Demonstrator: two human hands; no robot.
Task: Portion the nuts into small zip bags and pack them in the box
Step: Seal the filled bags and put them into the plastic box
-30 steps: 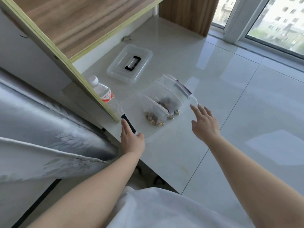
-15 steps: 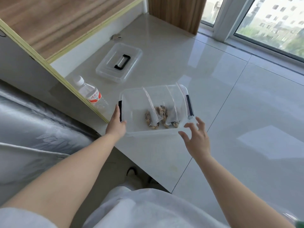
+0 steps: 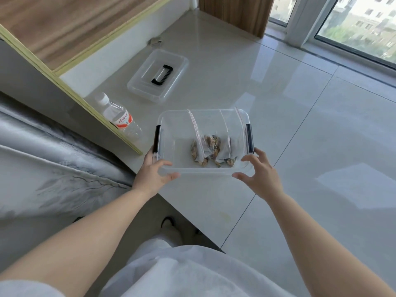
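Note:
A clear plastic box (image 3: 177, 133) with black side latches rests on the glossy white floor tiles. Inside it, several small zip bags of nuts (image 3: 211, 147) stand in a row toward the right end. My left hand (image 3: 153, 175) grips the box's near-left corner, thumb over the front rim and fingers by the left latch. At the near-right corner is my right hand (image 3: 261, 176), with its thumb under the front rim and its fingers spread over the rim beside the right latch.
The box's clear lid (image 3: 147, 82) with a black handle lies on the floor farther back. A water bottle (image 3: 120, 116) lies beside a wooden panel's edge (image 3: 102, 118). Grey fabric (image 3: 53, 159) fills the left. A window (image 3: 353, 28) runs along the far right.
The box has turned square to me and come closer. My left hand shifted from the left latch to the near-left corner, and my right hand came in and took the near-right corner.

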